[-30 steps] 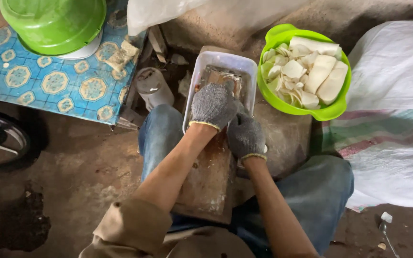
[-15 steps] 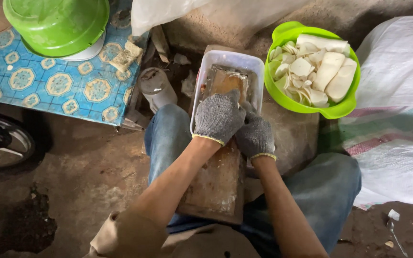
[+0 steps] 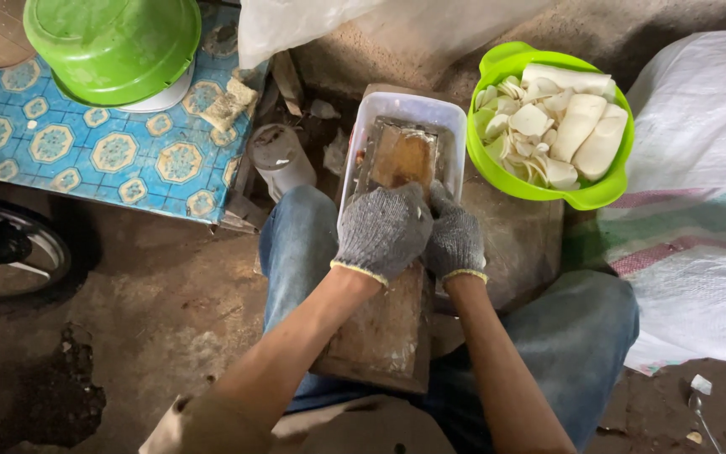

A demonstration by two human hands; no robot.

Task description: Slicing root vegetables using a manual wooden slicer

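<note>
Both my gloved hands press together on the wooden slicer board [image 3: 384,324], left hand [image 3: 382,231] overlapping right hand [image 3: 455,240]; what they clasp is hidden. The board's long axis runs straight away from me, its far end inside the white plastic tub [image 3: 363,143].

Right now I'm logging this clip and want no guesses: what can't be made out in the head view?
- What is under the palms: the gloved left hand and right hand cover it on the wooden board.
- Inside of the clear tub: the board's upper end hides it.
- The wheel: cut off by the left edge.
- Bottom of the green bowl: white pieces cover it.
</note>
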